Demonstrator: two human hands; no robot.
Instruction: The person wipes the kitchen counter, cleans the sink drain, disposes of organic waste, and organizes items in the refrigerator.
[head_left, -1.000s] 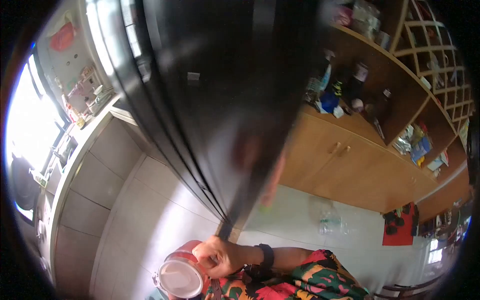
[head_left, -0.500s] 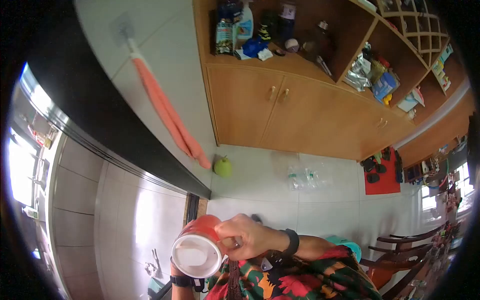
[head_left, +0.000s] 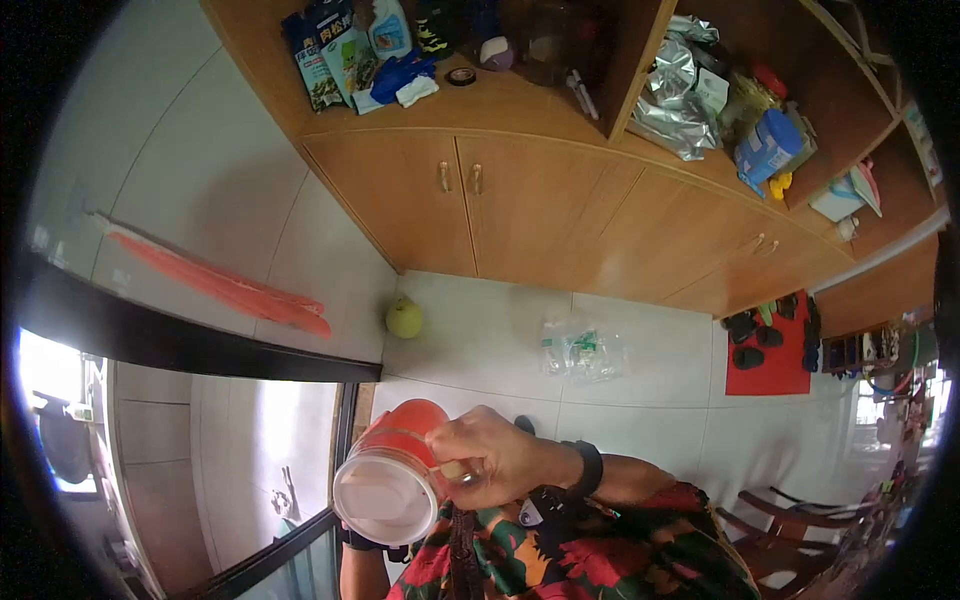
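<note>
Your right hand [head_left: 485,462] is wrapped around the side of a red jar [head_left: 395,470], fingers curled over its upper wall, a black band [head_left: 590,468] on that wrist. The jar lies tilted, held close to your chest above the patterned shirt [head_left: 600,555], its pale lid [head_left: 383,497] facing the camera. Your left hand is mostly hidden beneath the jar; only the forearm [head_left: 352,570] and a dark wristband show, so you cannot tell from here whether it grips or just supports the bottom.

Beyond the jar, on the tiled floor [head_left: 640,400], a green fruit [head_left: 404,318] sits beside the wall, and a clear plastic bag [head_left: 580,350] lies further from your right hand. An orange cloth [head_left: 225,285] hangs on the wall past the jar. Wooden cabinets [head_left: 520,215] stand beyond the bag, their shelf crowded with packets and bottles.
</note>
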